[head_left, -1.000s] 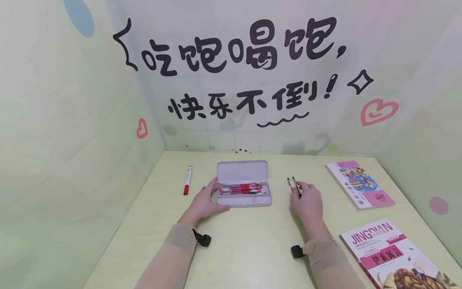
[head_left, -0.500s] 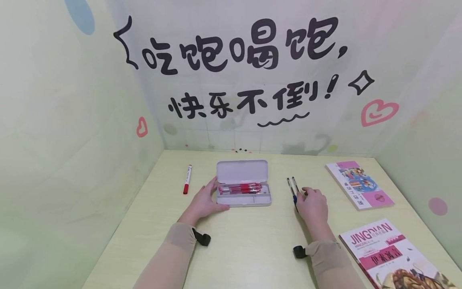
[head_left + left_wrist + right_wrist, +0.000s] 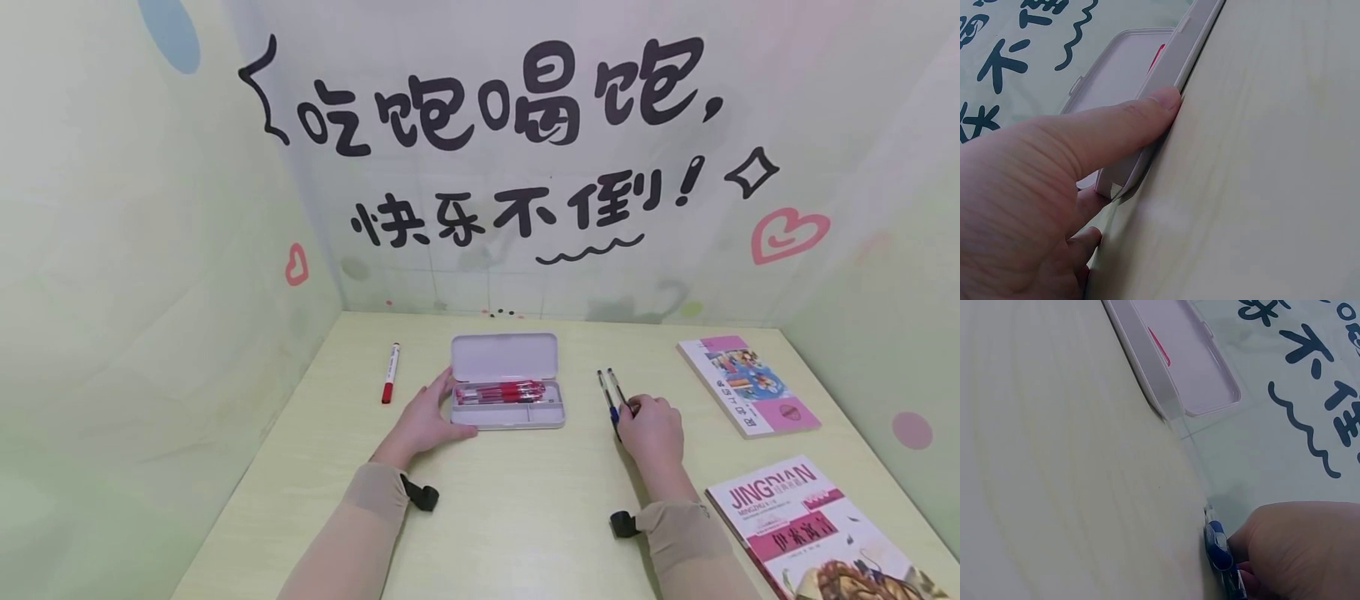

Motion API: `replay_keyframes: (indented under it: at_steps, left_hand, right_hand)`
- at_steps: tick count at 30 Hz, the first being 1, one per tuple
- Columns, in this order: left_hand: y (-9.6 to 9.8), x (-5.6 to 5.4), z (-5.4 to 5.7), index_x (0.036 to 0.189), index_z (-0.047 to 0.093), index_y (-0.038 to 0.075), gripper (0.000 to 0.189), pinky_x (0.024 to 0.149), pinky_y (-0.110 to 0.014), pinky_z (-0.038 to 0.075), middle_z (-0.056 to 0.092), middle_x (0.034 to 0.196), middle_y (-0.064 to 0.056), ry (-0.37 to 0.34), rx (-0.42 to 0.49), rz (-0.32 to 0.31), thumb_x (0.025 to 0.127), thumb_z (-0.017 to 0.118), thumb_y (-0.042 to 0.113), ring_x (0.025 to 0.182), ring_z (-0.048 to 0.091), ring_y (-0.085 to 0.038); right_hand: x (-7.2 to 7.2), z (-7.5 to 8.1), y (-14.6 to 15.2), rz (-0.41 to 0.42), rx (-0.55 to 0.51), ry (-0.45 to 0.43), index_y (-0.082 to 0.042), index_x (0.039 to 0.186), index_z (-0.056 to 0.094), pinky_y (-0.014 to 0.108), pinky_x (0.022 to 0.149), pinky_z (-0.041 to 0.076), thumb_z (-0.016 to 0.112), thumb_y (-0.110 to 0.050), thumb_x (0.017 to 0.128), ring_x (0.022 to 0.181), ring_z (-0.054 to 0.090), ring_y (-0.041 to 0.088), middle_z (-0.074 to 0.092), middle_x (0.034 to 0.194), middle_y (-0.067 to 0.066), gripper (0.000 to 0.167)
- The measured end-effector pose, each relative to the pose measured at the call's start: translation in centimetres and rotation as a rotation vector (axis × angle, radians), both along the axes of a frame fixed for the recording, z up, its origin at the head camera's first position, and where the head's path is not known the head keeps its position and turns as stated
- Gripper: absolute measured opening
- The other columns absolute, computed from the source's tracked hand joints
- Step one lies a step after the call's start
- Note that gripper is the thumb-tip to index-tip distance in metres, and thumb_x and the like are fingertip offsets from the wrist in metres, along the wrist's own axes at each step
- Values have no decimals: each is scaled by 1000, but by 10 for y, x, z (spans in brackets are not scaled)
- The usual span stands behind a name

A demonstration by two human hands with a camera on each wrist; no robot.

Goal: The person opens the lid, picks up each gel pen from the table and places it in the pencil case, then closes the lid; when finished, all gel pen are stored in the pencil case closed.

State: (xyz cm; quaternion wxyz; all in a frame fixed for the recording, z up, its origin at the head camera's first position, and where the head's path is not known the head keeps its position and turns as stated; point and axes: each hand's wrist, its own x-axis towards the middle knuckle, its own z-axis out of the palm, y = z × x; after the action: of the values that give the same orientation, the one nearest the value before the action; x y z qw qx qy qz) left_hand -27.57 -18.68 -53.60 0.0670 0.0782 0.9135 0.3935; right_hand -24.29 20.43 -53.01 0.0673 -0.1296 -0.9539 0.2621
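A pale lilac pencil case (image 3: 468, 418) lies on the table with its lid raised and several red pens (image 3: 517, 390) inside. My left hand (image 3: 426, 423) grips its left end; in the left wrist view the thumb presses the front wall and the other fingers go behind the end. To the right of the case are two slim pens side by side, one blue (image 3: 613, 413) and one dark (image 3: 615, 383). Their near ends are at my right hand (image 3: 654, 433), whose curled fingers seem to pinch them. The right wrist view shows the blue clip beside the fingers; their tips are partly hidden.
A white marker (image 3: 391, 373) with a red cap lies left of the case. Two books stand out on the right: a pink and white one (image 3: 750, 383) farther back and a larger one (image 3: 802, 517) near the front. Printed walls enclose the table (image 3: 510, 517).
From one second to half a second ago, my right hand drew back slightly toward me and to the right, uncovering more of the two pens. Since then it is nearly still. My left hand stays put.
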Motion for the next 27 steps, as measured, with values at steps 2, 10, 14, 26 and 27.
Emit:
replay_keyframes:
  at_steps: [2, 10, 14, 26, 27]
  left_hand:
    - [0, 0, 0, 177, 22, 32, 130, 136, -73, 22, 44, 177, 0, -1, 1, 1, 75, 101, 48, 170, 22, -49]
    - [1, 1, 1, 177, 22, 32, 130, 136, -73, 22, 43, 178, 1, -6, -5, 3, 75, 101, 49, 170, 21, -49]
    - [1, 1, 1, 177, 22, 31, 130, 137, -71, 21, 44, 177, 0, 1, -3, 2, 75, 102, 48, 170, 22, -48]
    - [-2, -3, -6, 177, 21, 32, 132, 140, -66, 18, 46, 176, 2, 28, -11, -13, 74, 101, 50, 169, 28, -44]
    - [-2, -3, -6, 177, 22, 32, 132, 140, -66, 18, 46, 176, 2, 29, -9, -12, 74, 101, 50, 169, 28, -44]
  right_hand:
    - [-1, -1, 1, -4, -6, -3, 6, 126, 73, 57, 85, 54, 61, -25, 107, 107, 62, 51, 69, 119, 32, 39]
    - [-1, -1, 3, -7, -16, 19, 6, 121, 75, 57, 83, 55, 59, -23, 106, 102, 64, 48, 69, 116, 31, 36]
    - [-1, -2, 3, -6, -25, 49, 6, 121, 75, 58, 84, 56, 58, -21, 106, 101, 65, 48, 69, 115, 31, 36]
    - [-8, 6, -14, 50, -29, 228, 1, 126, 74, 63, 96, 52, 59, -18, 109, 115, 62, 52, 68, 127, 27, 30]
    - [-9, 7, -18, 74, -25, 243, 1, 126, 75, 62, 96, 52, 60, -18, 109, 115, 62, 52, 69, 128, 26, 29]
